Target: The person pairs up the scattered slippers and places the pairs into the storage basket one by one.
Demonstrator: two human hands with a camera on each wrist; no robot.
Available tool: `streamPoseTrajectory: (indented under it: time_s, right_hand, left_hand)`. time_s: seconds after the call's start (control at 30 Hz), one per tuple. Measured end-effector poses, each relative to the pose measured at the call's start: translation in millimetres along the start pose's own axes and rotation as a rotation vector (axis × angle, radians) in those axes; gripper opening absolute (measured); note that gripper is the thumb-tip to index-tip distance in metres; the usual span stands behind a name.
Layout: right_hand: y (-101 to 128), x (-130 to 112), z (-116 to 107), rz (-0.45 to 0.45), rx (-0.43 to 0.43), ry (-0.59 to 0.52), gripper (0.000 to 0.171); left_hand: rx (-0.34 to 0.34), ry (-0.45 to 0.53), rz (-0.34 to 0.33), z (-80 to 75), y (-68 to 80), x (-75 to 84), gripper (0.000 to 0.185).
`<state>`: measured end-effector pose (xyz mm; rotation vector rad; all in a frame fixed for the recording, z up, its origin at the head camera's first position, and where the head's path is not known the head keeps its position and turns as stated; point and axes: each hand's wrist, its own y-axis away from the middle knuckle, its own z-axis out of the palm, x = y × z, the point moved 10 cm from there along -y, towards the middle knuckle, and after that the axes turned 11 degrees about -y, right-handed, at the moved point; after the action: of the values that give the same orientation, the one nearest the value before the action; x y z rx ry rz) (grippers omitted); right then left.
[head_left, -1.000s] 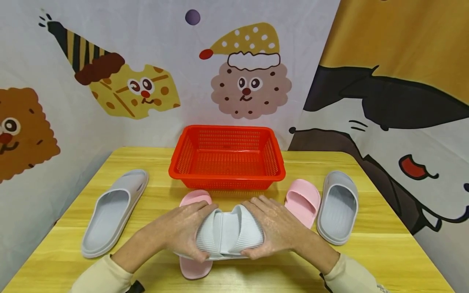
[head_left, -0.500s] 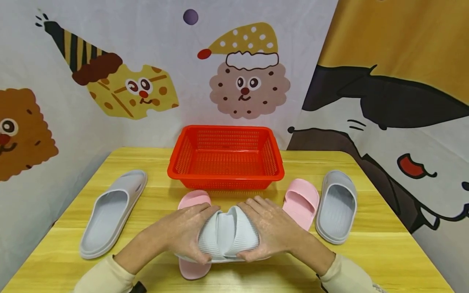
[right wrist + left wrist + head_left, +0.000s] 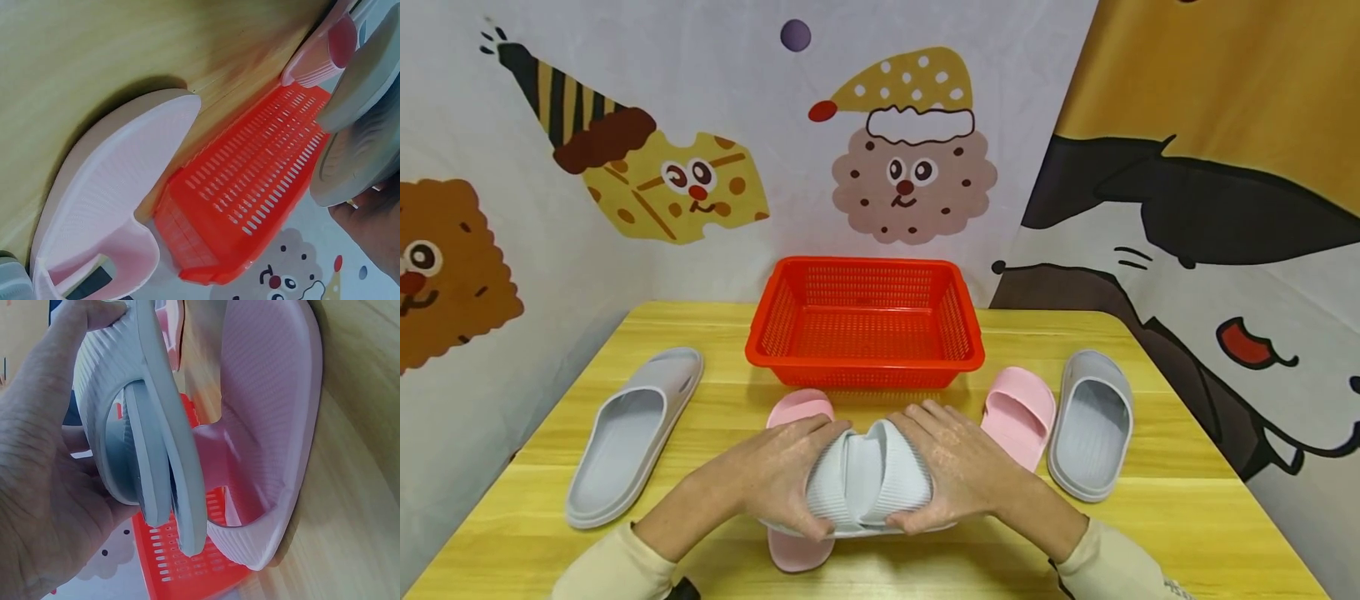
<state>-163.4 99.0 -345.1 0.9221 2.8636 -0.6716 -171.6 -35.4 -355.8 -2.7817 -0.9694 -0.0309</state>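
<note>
Pale-grey ribbed rubbery slippers [image 3: 865, 483], nested pr | loc: near side of red perforated rectangular plastic basket [image 3: 863, 364] | L hand [image 3: 786, 479] + R hand [image 3: 958, 477]: gripping pr, opp. ends | tip: squeeze evenly, soles tog., clear of pink ribbed open-toe slipper [image 3: 801, 553], same side

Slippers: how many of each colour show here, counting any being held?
Grey closed-toe slippers: 2
Pink slide slippers: 2
Pale blue slide slippers, held with one tucked into the other: 2
Total: 6 slippers
</note>
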Motion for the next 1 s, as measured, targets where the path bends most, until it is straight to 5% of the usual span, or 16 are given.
streamPoseTrajectory:
  time_s: [0.57,0.8,1.0]
  right_hand:
    - [4.7,1.6,2.7,0.026,-0.029,0.017,0.106]
    - [2.1,1.7,3.7,0.026,-0.039,-0.019,0.104]
    - [3.6,4.0,1.8,0.04,-0.034,-0.034,0.105]
  left_hand:
    - [-0.044,0.026,-0.036,4.1,2.3,1.1,0.111]
    - [-0.122,0.067,-0.075,9.6,5.9,-0.3,0.129]
    - [-0.07,0.065,-0.038,8.5,3.4,3.7,0.131]
